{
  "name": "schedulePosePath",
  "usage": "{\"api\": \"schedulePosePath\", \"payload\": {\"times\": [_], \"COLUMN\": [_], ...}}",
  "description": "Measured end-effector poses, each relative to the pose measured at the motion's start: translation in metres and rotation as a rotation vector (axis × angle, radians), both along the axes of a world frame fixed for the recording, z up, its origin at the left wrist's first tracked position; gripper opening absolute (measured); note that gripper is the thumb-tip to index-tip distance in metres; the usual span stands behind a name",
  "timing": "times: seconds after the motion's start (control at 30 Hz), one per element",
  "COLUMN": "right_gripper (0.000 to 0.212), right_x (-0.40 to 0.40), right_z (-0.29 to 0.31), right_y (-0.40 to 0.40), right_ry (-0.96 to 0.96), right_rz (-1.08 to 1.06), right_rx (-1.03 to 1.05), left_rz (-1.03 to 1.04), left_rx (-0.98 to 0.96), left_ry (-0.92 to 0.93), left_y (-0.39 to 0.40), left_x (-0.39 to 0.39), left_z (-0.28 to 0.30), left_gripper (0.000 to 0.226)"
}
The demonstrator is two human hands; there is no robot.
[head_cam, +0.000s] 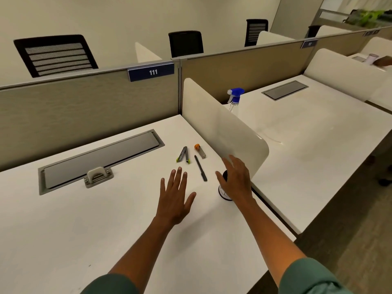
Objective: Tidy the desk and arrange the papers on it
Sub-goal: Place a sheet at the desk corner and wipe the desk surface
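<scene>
White laminate desk (84,240), booth 111, w/ a grey recessed cable hatch (99,160) at far left and a small beige clip-like fitting (98,176) on its front edge. No papers visible anywhere in view.

Left hand (175,198) hovers flat over the desk, fingers straight and slightly spread, holding nothing. Fingertips point up-frame toward the stationery cluster, which lies just ahead and a bit to the right of them.

Cluster, L to R: two slim grey pens w/ green ends (183,154), forming a narrow V that meets at the far end; small clear tube w/ orange cap (200,151); thin black pen (200,168). All long axes run roughly away from the person, tilted slightly; the black pen's near end angles right, toward the right hand.

Right hand (235,179) sits over a dark cylindrical cup w/ white base (222,190), next to the cream curved divider panel (222,132). Fingers loosely extended over the cup top; doesn't look like a grip, thumb side partly hidden.

Judgement: black pen lies between both hands, about equally near; left is nearer the green-ended pair. Likely next: gather pens into the cup.

Past the divider: clear spray bottle w/ blue trigger (235,96) on the neighbouring desk.
</scene>
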State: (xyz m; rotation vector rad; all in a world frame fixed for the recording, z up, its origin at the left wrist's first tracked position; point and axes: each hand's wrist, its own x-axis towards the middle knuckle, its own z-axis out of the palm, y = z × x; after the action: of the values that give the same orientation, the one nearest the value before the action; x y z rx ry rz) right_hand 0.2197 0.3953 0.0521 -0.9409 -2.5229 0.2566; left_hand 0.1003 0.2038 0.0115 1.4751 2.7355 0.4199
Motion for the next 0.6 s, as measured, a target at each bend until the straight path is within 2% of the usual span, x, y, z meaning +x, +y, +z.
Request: {"api": "schedulePosePath", "payload": {"times": [0.17,0.6], "right_gripper": [0.078,0.081], "right_x": [-0.012,-0.071], "right_z": [-0.003,-0.03], "right_y": [-0.036,-0.166], "right_ry": [-0.184,-0.234], "right_rz": [0.086,0.366], "right_rx": [0.125,0.074], "left_rz": [0.046,0.294], "left_rx": [0.004,-0.034], "left_ry": [0.005,-0.007], "left_y": [-0.026,-0.17], "left_x": [-0.005,-0.035], "left_z": [0.002,-0.013], "left_gripper": [0.075,0.076]}}
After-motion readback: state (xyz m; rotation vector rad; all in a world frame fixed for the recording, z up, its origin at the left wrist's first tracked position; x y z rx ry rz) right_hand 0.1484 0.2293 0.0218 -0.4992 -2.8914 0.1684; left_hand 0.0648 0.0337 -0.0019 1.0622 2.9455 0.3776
